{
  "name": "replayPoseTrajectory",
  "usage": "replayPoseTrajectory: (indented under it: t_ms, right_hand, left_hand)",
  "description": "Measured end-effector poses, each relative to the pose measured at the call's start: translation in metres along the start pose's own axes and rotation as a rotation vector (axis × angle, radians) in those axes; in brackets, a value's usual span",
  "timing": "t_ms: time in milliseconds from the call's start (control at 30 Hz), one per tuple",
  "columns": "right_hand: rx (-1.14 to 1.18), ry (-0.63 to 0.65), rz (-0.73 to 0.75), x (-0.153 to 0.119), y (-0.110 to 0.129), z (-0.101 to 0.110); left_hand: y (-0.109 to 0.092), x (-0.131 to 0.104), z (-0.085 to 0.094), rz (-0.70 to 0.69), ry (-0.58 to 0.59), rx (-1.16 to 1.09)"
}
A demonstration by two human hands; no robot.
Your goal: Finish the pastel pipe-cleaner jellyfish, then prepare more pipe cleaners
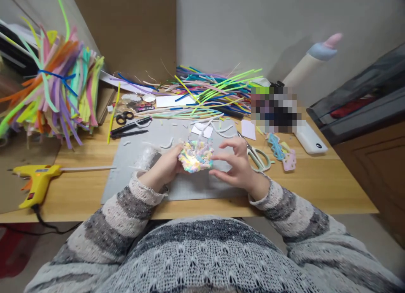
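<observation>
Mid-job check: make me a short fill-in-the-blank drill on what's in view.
1. The right hand has its fingers spread beside the craft piece, which is held in the ____ hand.
2. The body of the glue gun is coloured ____.
3. The tie around the bundle is coloured ____.
4. As pictured, the mat lies to the ____ of the glue gun.

Missing words: left; yellow; blue; right
</observation>
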State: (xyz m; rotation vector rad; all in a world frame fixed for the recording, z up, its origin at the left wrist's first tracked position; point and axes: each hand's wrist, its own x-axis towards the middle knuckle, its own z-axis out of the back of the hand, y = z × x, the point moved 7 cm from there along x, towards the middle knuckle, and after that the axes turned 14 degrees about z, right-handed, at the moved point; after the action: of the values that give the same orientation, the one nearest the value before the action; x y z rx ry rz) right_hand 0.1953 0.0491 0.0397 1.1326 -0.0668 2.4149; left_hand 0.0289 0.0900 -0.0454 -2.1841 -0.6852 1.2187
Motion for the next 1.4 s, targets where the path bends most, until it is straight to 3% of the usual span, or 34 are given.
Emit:
replayPoseTrajectory:
  t_ms: [133,1133,1400]
  right_hand:
    - [-0.196,0.038,0.109,0.004,0.013,-0.002]
    - [-0.127,0.180,0.048,-0.003,0.005,-0.023]
    - [-0.115,0.102,0.032,0.000,-0.001,-0.016]
  left_hand:
    - [0.003,-0.001,-0.001,-0.003,-0.022,0.008]
    - [0.010,0.003,0.005,0.007,-0.037,0.016]
    - [0.003,-0.005,0.004,-0.032,-0.051,0.008]
